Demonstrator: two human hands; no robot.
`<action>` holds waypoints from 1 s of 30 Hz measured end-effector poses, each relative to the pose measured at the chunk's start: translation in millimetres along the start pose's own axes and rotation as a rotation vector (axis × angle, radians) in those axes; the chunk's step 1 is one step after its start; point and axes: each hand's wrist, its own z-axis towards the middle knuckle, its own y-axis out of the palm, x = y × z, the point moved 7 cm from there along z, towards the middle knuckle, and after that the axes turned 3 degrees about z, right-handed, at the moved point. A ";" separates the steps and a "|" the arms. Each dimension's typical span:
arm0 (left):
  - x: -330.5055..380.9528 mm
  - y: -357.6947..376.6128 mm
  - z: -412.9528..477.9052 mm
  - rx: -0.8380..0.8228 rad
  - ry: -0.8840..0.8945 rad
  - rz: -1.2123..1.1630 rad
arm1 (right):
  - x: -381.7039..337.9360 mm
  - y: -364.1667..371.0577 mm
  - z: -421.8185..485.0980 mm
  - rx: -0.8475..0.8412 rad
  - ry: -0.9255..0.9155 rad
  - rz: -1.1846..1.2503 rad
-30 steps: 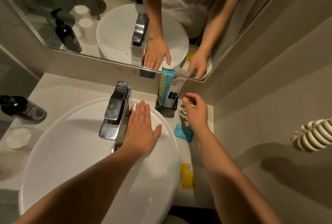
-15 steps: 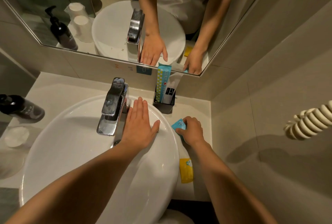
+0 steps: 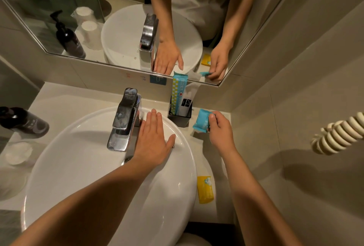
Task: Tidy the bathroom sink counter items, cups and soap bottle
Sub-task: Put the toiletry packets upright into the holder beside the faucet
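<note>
Fingers of the right hand (image 3: 220,131) pinch one blue packet (image 3: 201,120), lifted just beside the black holder (image 3: 179,118); its long axis runs toward the mirror. Left hand (image 3: 154,137) lies flat and open on the basin rim (image 3: 78,147). One yellow packet (image 3: 205,189) lies on the counter, one soap bottle (image 3: 23,122) at far left.

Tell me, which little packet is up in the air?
The blue packet, pinched in the right hand beside the black holder. The yellow packet lies flat on the counter.

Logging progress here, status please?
Right hand pinching blue packet above counter. Left hand flat on basin rim. Yellow packet untouched. Nothing blocking.
</note>
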 end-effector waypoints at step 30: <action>-0.6 3.7 -1.1 0.025 -0.002 -0.020 | -28.9 60.9 31.1 0.013 -0.269 -0.360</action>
